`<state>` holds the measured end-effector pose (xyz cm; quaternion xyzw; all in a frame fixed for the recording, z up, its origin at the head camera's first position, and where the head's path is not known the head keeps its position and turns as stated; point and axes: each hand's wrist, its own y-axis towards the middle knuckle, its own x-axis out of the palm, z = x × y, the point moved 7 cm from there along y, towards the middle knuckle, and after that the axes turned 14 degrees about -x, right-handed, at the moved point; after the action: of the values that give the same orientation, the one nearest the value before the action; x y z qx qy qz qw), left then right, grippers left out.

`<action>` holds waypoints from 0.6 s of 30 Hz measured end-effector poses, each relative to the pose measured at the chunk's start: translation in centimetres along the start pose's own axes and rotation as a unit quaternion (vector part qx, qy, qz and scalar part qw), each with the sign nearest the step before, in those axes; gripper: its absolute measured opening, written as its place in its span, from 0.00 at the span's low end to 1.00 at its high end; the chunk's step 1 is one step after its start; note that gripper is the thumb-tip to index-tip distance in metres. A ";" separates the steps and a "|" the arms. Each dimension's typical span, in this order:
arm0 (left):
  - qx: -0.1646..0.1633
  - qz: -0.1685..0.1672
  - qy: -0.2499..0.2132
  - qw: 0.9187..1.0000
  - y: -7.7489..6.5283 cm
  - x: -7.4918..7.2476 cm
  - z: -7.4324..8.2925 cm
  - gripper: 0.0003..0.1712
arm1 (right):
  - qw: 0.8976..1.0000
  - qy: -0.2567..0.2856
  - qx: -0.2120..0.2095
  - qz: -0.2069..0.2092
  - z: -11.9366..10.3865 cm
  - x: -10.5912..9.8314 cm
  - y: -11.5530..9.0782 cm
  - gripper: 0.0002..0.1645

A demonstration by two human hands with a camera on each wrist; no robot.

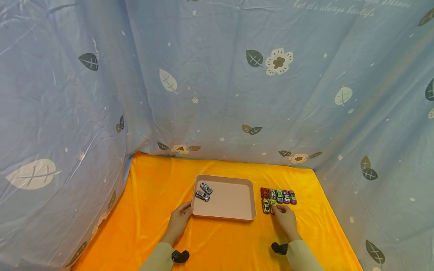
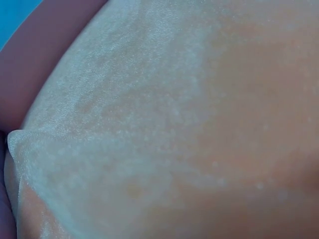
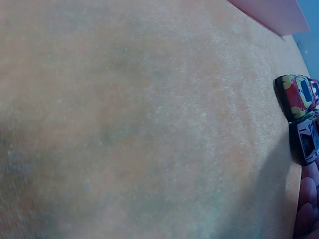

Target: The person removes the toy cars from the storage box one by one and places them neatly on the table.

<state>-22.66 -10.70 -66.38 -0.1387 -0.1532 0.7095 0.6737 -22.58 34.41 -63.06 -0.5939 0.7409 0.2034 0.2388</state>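
Note:
A pink rectangular tray (image 1: 226,197) lies on the yellow cloth, with two silver-grey toy cars, one (image 1: 202,195) just in front of the other (image 1: 206,188), at its left end. My left hand (image 1: 178,223) holds the tray by its near left corner. To the right of the tray, several colourful toy cars stand side by side in a back row, including a red one (image 1: 265,193) and a purple one (image 1: 292,197). In front of them is a yellow-and-red toy car (image 1: 266,206). Beside it my right hand (image 1: 286,220) pinches a yellow-green toy car (image 1: 272,203), partly hidden by the fingertips.
Yellow cloth (image 1: 159,188) covers the surface under everything. Blue-grey curtains (image 1: 210,113) with leaf and flower prints hang behind and on both sides. A black strap device (image 1: 180,256) sits at the left wrist, another (image 1: 279,248) at the right.

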 end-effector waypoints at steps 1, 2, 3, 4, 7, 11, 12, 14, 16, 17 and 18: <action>-0.002 0.000 -0.001 1.000 0.0 0.0 0.0 0.26 | 1.000 0.000 0.000 0.001 -0.1 0.0 0.0 0.32; -0.001 0.000 -0.001 1.000 0.0 0.0 0.0 0.26 | 1.000 0.000 0.000 0.001 -0.1 -0.1 -0.1 0.31; -0.002 0.000 -0.002 1.000 -0.1 0.0 0.1 0.26 | 1.000 0.000 -0.001 0.001 -0.1 -0.1 -0.1 0.32; 0.000 0.000 -0.001 1.000 -0.1 0.0 0.1 0.26 | 1.000 0.000 -0.001 0.001 -0.1 -0.1 -0.1 0.32; 0.001 0.001 -0.001 1.000 -0.2 0.1 0.3 0.26 | 1.000 0.000 -0.001 0.002 -0.1 -0.2 -0.1 0.32; 0.001 0.001 -0.008 1.000 -0.3 0.1 0.4 0.25 | 1.000 0.001 -0.002 0.003 -0.1 -0.2 0.0 0.33; 0.000 0.001 -0.009 1.000 -0.3 0.0 0.4 0.25 | 1.000 0.001 -0.001 0.003 -0.1 -0.1 0.0 0.33; -0.002 0.001 -0.011 1.000 -0.3 0.0 0.4 0.25 | 1.000 0.002 0.000 0.002 0.0 -0.1 -0.1 0.33; -0.005 0.001 -0.012 1.000 -0.3 0.0 0.4 0.25 | 1.000 0.003 0.003 0.001 0.0 -0.1 -0.1 0.33; -0.005 0.002 -0.011 1.000 -0.3 0.0 0.4 0.25 | 1.000 0.004 0.006 0.002 0.1 -0.1 -0.1 0.33; -0.003 0.001 -0.009 1.000 -0.3 0.0 0.4 0.26 | 1.000 0.004 0.009 0.006 0.1 -0.1 -0.1 0.32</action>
<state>-22.55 -10.69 -65.89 -0.1348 -0.1610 0.7112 0.6709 -22.45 34.57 -63.11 -0.5876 0.7475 0.1958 0.2401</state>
